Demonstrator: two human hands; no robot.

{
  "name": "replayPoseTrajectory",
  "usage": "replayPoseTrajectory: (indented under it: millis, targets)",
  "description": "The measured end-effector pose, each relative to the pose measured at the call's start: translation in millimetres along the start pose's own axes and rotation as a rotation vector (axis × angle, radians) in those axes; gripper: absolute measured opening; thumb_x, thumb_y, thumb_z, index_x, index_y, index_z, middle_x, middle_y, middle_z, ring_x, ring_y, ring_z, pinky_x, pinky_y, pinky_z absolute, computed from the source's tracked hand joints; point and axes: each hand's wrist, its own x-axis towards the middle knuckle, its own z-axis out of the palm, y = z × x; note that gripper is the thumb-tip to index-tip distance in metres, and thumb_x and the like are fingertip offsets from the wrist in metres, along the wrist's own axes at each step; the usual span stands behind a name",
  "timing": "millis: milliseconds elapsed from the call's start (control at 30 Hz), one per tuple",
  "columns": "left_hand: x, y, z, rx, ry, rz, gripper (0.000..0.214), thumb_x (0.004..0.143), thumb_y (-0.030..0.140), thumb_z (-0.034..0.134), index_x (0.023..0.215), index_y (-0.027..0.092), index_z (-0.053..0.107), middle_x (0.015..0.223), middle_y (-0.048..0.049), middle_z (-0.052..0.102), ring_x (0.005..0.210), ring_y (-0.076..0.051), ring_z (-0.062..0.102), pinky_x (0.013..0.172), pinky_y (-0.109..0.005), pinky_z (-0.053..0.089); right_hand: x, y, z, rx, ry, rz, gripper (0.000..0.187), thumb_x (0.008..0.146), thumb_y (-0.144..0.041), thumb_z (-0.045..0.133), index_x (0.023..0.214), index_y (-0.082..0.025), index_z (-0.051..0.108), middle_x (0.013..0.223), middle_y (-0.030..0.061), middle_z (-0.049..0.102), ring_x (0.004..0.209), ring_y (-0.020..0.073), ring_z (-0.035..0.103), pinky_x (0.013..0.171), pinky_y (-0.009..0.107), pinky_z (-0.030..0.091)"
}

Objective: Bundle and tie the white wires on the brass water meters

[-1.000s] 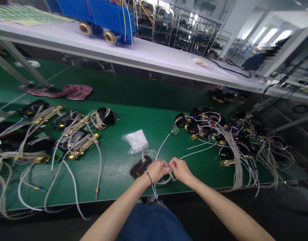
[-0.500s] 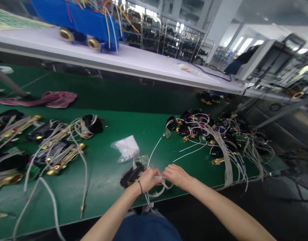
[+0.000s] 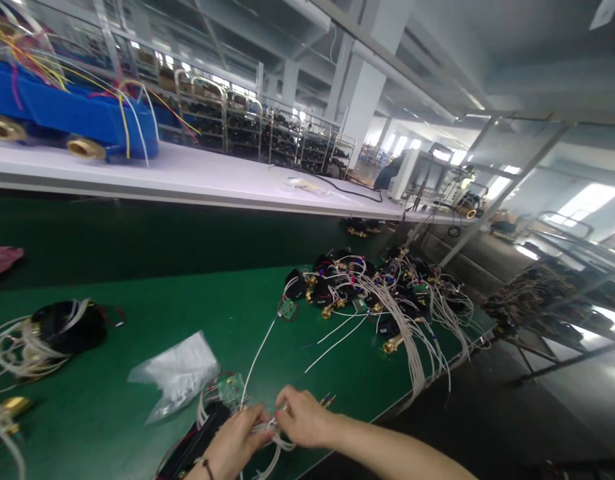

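Observation:
My left hand [image 3: 237,435] is closed around a bundle of whitish cables [image 3: 277,460] near the front of the green table. Right beside it, my right hand [image 3: 306,419] pinches the same cables, the fingertips of both hands almost meeting. Partly behind my left hand lies a black device [image 3: 200,437], with a small green circuit board [image 3: 231,389] wired to it at its far end. One thin white cable [image 3: 257,357] runs from near my left fingers to another circuit board [image 3: 288,309]. Where the fingers grip, the cables are partly hidden.
A clear plastic bag of small white parts [image 3: 180,373] lies to the left. More black devices with brass fittings and cables [image 3: 72,327] sit farther left; a large pile [image 3: 367,283] is at the right. A raised white shelf [image 3: 212,175] crosses behind, carrying a blue unit [image 3: 82,120].
The view has swung up and to the right, so the bench contents sit farther left and lower. Both hands stay closed together on the cables.

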Motion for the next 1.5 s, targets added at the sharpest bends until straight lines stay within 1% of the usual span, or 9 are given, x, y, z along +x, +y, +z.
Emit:
replayPoseTrajectory:
  millis: [133, 233, 433, 567, 733, 867, 1133, 1300, 1500]
  targets:
    - [2, 2, -0.9, -0.034, -0.016, 0.0, 0.011, 0.073, 0.027, 0.048, 0.07, 0.018, 0.052, 0.066, 0.0024, 0.06, 0.066, -0.013, 0.053, 0.059, -0.021, 0.033, -11, 6, -11, -0.514, 0.092, -0.368, 0.017, 0.081, -0.027, 0.047, 0.09, -0.014, 0.052, 0.09, 0.0105, 0.059, 0.086, 0.0227, 0.054, 0.074, 0.035, 0.046]
    - [4, 2, 0.0, -0.021, -0.023, -0.002, 0.012, 0.073, 0.028, 0.049, 0.068, 0.017, 0.051, 0.066, 0.002, 0.059, 0.065, -0.013, 0.052, 0.058, -0.021, 0.033, -7, 10, -5, -0.574, 0.046, -0.393, 0.022, 0.086, -0.031, 0.04, 0.081, -0.015, 0.054, 0.079, 0.0079, 0.06, 0.078, 0.0201, 0.055, 0.073, 0.034, 0.045]
    - [1, 5, 0.9, 0.007, -0.016, -0.011, 0.013, 0.074, 0.03, 0.047, 0.073, 0.018, 0.053, 0.07, 0.001, 0.06, 0.07, -0.014, 0.054, 0.062, -0.022, 0.035, 11, 7, 16, 0.038, -0.122, 0.141, 0.024, 0.08, -0.02, 0.037, 0.062, -0.014, 0.052, 0.056, 0.0032, 0.056, 0.052, 0.0136, 0.053, 0.054, 0.025, 0.044]
    - [-2, 3, 2.1, 0.008, -0.003, -0.01, 0.016, 0.075, 0.032, 0.047, 0.071, 0.018, 0.053, 0.07, 0.0005, 0.061, 0.07, -0.014, 0.054, 0.062, -0.022, 0.035, 8, 1, 10, 0.276, -0.267, 0.254, 0.025, 0.079, -0.014, 0.031, 0.065, -0.015, 0.051, 0.048, -0.0011, 0.048, 0.042, 0.0106, 0.048, 0.045, 0.021, 0.042]
    - [-2, 1, 0.1, -0.12, -0.018, -0.016, 0.013, 0.073, 0.028, 0.048, 0.074, 0.017, 0.054, 0.071, 0.0018, 0.062, 0.07, -0.013, 0.055, 0.064, -0.022, 0.036, -18, 5, -11, -0.166, 0.105, -0.16, 0.026, 0.081, -0.02, 0.042, 0.105, -0.015, 0.05, 0.089, 0.0094, 0.061, 0.082, 0.0202, 0.058, 0.072, 0.03, 0.045]
    - [-3, 5, -2.8, -0.113, -0.031, -0.017, 0.012, 0.073, 0.027, 0.047, 0.074, 0.017, 0.054, 0.07, 0.0017, 0.062, 0.069, -0.013, 0.054, 0.063, -0.022, 0.037, -18, 12, -12, -0.348, 0.023, -0.342, 0.019, 0.085, -0.027, 0.043, 0.087, -0.014, 0.056, 0.083, 0.0101, 0.062, 0.08, 0.0204, 0.056, 0.074, 0.03, 0.044]
    - [-4, -1, 2.2, 0.003, -0.003, 0.001, 0.014, 0.076, 0.03, 0.047, 0.075, 0.018, 0.055, 0.072, 0.0012, 0.062, 0.071, -0.014, 0.055, 0.062, -0.021, 0.035, 3, -4, 13, 0.329, -0.153, 0.308, 0.027, 0.079, -0.015, 0.032, 0.067, -0.013, 0.056, 0.05, 0.0004, 0.053, 0.044, 0.0117, 0.052, 0.043, 0.02, 0.04]
    - [-5, 1, -3.3, -0.13, -0.022, 0.022, 0.016, 0.077, 0.031, 0.047, 0.074, 0.016, 0.053, 0.068, 0.0012, 0.061, 0.065, -0.013, 0.054, 0.06, -0.022, 0.036, -14, -1, -6, -0.013, 0.149, -0.11, 0.04, 0.077, -0.03, 0.051, 0.114, -0.015, 0.046, 0.087, 0.0061, 0.063, 0.079, 0.0189, 0.059, 0.071, 0.028, 0.045]
    - [-6, 5, -7.5, -0.142, -0.048, 0.026, 0.014, 0.077, 0.029, 0.046, 0.074, 0.017, 0.052, 0.067, 0.0013, 0.06, 0.065, -0.013, 0.054, 0.061, -0.022, 0.037, -12, 12, -8, -0.259, 0.059, -0.323, 0.023, 0.087, -0.033, 0.041, 0.088, -0.016, 0.056, 0.08, 0.0075, 0.062, 0.076, 0.0181, 0.056, 0.071, 0.027, 0.042]
